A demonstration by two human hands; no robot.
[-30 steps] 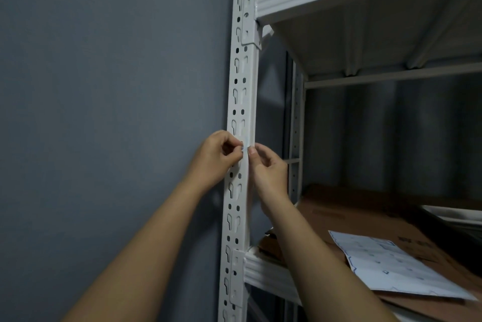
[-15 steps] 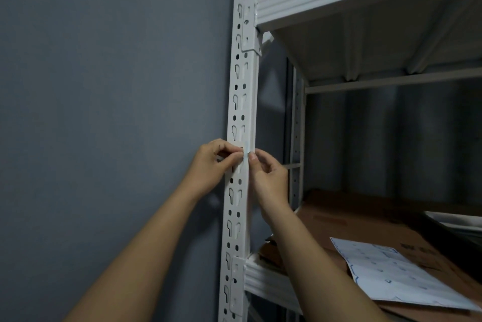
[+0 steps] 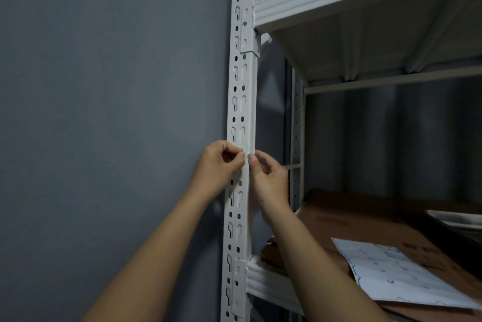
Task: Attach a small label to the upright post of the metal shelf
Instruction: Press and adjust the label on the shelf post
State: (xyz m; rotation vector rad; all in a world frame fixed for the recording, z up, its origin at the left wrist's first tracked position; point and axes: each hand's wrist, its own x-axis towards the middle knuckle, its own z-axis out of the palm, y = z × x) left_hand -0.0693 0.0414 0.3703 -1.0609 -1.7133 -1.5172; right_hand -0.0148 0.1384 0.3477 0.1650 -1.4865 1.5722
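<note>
— Any writing you can read here?

— None. The white sheet [image 3: 396,277] lying at four o'clock on the brown cardboard [image 3: 339,220] carries blue outlines and small blue marks, but they are too small and blurred to make out.

— And the cardboard itself?

— It has dark print at about three o'clock, near the sheet's upper corner, and a fainter printed block closer to the middle. Both are smeared; no letter or number comes clear.

— The small label [image 3: 246,149] on the upright post [image 3: 241,102]?

— It shows a faint bluish tint at its centre, nothing legible. The post bears only punched slots and holes, no stamped numbers or brand.
</note>
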